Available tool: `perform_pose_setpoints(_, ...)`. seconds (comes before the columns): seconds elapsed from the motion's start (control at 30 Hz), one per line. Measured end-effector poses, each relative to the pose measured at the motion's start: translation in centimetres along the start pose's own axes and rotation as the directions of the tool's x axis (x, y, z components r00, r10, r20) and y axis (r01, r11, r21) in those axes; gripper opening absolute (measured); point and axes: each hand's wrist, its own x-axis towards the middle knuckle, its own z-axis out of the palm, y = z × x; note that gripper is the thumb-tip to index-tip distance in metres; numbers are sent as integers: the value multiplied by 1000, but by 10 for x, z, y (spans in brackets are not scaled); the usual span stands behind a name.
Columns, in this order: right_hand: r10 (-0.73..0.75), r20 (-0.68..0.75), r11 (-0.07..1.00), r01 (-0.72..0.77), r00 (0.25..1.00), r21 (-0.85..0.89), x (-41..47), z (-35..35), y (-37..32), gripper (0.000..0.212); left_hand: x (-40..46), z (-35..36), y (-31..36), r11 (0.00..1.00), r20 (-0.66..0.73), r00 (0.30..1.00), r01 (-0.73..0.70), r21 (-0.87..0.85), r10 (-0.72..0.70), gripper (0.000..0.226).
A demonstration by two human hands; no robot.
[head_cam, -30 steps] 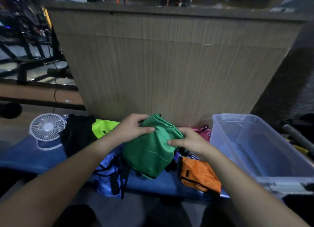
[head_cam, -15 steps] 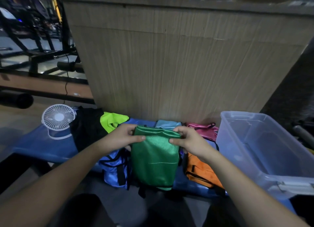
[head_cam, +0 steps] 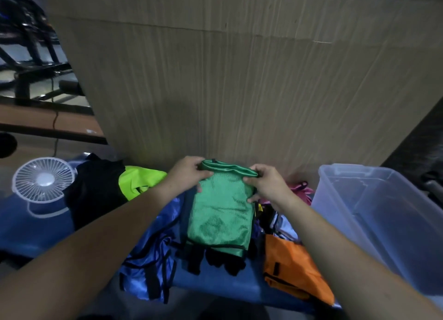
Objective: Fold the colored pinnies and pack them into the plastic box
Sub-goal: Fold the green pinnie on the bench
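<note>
A folded green pinny (head_cam: pixel 221 214) with black trim hangs in front of me, held up by its top fold. My left hand (head_cam: pixel 185 175) pinches the top left corner and my right hand (head_cam: pixel 267 184) pinches the top right corner. Below it on the blue mat (head_cam: pixel 36 226) lie a blue pinny (head_cam: pixel 153 259), an orange pinny (head_cam: pixel 292 267), a neon yellow pinny (head_cam: pixel 137 180) and a pink pinny (head_cam: pixel 299 191). The clear plastic box (head_cam: pixel 381 214) stands at the right with nothing visible inside.
A small white fan (head_cam: pixel 43 180) stands on the mat at the left beside a black garment (head_cam: pixel 96 187). A tall wood-grain panel (head_cam: pixel 239 79) rises directly behind the mat. Dark gym equipment (head_cam: pixel 28 55) fills the far left.
Both hands have shifted to the top corners of the green pinny and lifted it, so it now hangs straight and flat instead of bunched and tilted.
</note>
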Motion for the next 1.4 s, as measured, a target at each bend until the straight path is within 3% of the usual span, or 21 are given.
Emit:
perform_pose_setpoints(0.2, -15, -23, 999, 16, 1000, 45, 19, 5, 26, 18, 11, 16, -29, 962, 109, 987, 142, -235, -119, 57)
perform_pose_setpoints(0.27, -61, -13, 998, 61, 998, -1, 14, 7, 37, 22, 1, 16, -36, 950, 128, 984, 154, -271, -123, 57)
perform_pose_setpoints(0.37, -208, 11, 968, 208, 978, -137, 0, 7, 46, 26, -20, 14, -39, 940, 175, 979, 154, -306, -104, 40)
perform_pose_setpoints(0.5, -375, 61, 878, 376, 925, -296, -22, 13, 51, 26, -42, 14, -48, 978, 153, 986, -31, -205, 63, 21)
perform_pose_setpoints(0.73, -511, 219, 741, 555, 831, -379, -55, 19, 67, 25, -74, 19, -62, 966, 269, 928, -244, -87, 258, 41)
perform_pose_setpoints(0.93, -524, 383, 569, 647, 761, -507, -72, 27, 87, 21, -91, 26, -71, 954, 366, 893, -297, 42, 262, 21)
perform_pose_setpoints(1.13, -475, 456, 392, 645, 753, -656, -75, 28, 102, 14, -101, 32, -80, 890, 386, 899, -338, 308, 208, 33)
perform_pose_setpoints(1.23, -507, 391, 419, 616, 768, -667, -74, 29, 101, 28, -106, 34, -80, 895, 315, 921, -326, 305, 228, 50)
perform_pose_setpoints(1.37, -539, 220, 541, 534, 813, -649, -66, 36, 97, 17, -102, 44, -90, 969, -38, 978, -196, 151, 203, 21)
perform_pose_setpoints(1.4, -546, 172, 549, 505, 820, -666, -63, 38, 95, 15, -101, 46, -89, 987, -91, 986, -134, 92, 142, 27)
